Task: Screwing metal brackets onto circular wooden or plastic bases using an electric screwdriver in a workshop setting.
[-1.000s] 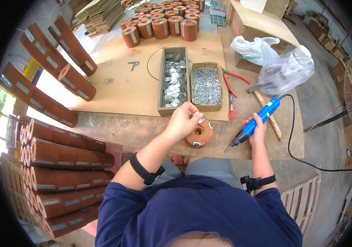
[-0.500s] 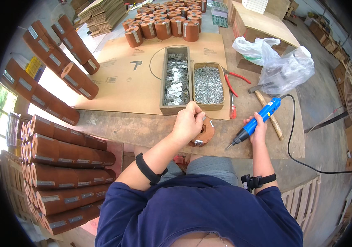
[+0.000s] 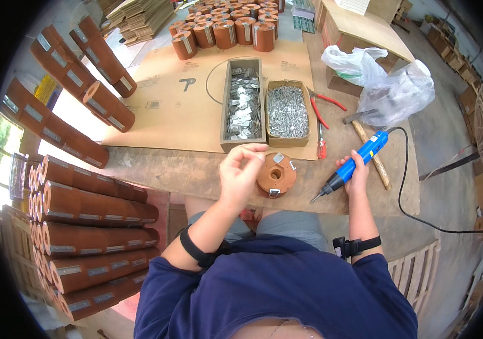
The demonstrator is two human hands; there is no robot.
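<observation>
The left hand (image 3: 240,176) has its thumb and forefinger loosely curled beside the left edge of a short reddish-brown cylinder with a central hole (image 3: 287,177); no part shows between the fingertips, though I cannot tell whether something small is hidden there. The right hand (image 3: 358,172) is wrapped around a blue-and-black pen-shaped electric driver (image 3: 361,157), its bit slanting down, apart from the cylinder.

The cylinder sits flat on the worn wooden counter (image 3: 196,169), near its front edge, with silver metal pieces around its upper rim, the flat plate (image 3: 278,157) at the far side. Working well here would mean keeping each plate flush, steadying the cylinder from the side, holding the driver upright over a screw, and keeping fingers clear of the bit.

Just beyond are a long grey box (image 3: 243,143) of flat silver plates and a cardboard box (image 3: 288,142) of silver screws. To their right lie red-handled pliers (image 3: 332,101) and a wooden-handled hammer (image 3: 372,155). Farther off stand many brown cylinders (image 3: 225,35).
</observation>
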